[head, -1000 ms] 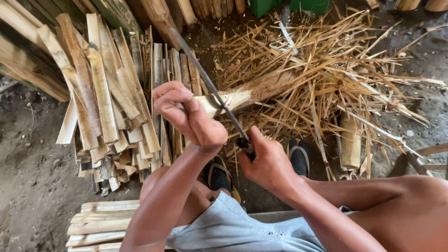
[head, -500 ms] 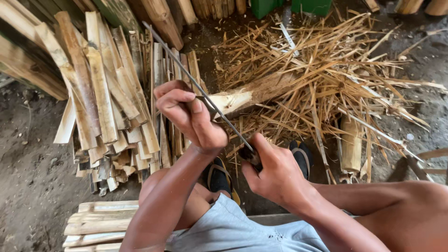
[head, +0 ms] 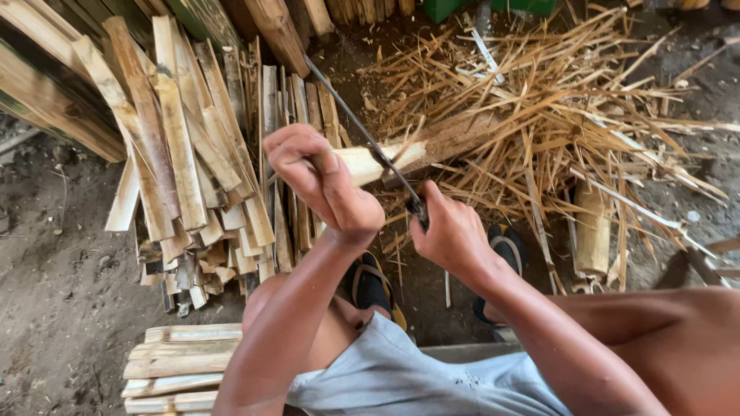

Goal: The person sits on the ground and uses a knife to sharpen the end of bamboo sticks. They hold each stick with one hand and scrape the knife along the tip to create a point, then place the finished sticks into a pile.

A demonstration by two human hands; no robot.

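Observation:
My left hand (head: 324, 181) grips the near end of a pale bamboo piece (head: 420, 150) that slants up to the right. My right hand (head: 451, 231) is closed on the dark handle of a long knife (head: 362, 131). The thin blade runs up and left from that hand, across the top of the bamboo piece just past my left fingers. Both forearms reach forward from my lap, over grey shorts and two dark sandals on the dirt.
A heap of split bamboo slats (head: 193, 162) lies to the left. Thin straw-coloured shavings (head: 555, 100) cover the ground to the right. A short bamboo section (head: 593, 231) stands at right. Stacked flat slats (head: 173, 366) sit near my left knee.
The knife and my right hand have drawn back toward me along the bamboo piece. My left hand keeps its hold in nearly the same place.

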